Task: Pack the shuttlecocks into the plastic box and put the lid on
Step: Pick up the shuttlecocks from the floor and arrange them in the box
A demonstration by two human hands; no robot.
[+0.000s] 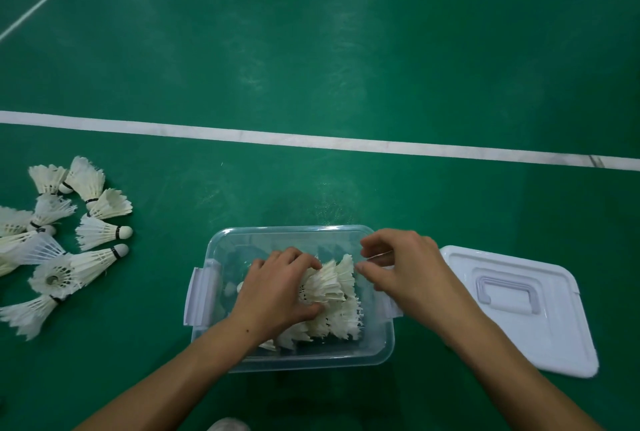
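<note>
A clear plastic box [221, 240] with pale clip latches stands on the green floor in front of me. Several white feather shuttlecocks [337, 295] lie packed in its right half. My left hand [277, 292] is inside the box, its fingers and thumb curled round the shuttlecocks on top. Over the box's right rim hovers my right hand [401, 267], fingers loosely curled and holding nothing, its fingertips close to the feathers. The white lid [540, 337] lies flat on the floor just right of the box, handle side up.
A loose pile of several shuttlecocks [69, 243] lies on the floor to the left of the box. A white court line [311, 141] crosses the floor beyond the box. A pale shoe tip [228, 425] shows at the bottom edge.
</note>
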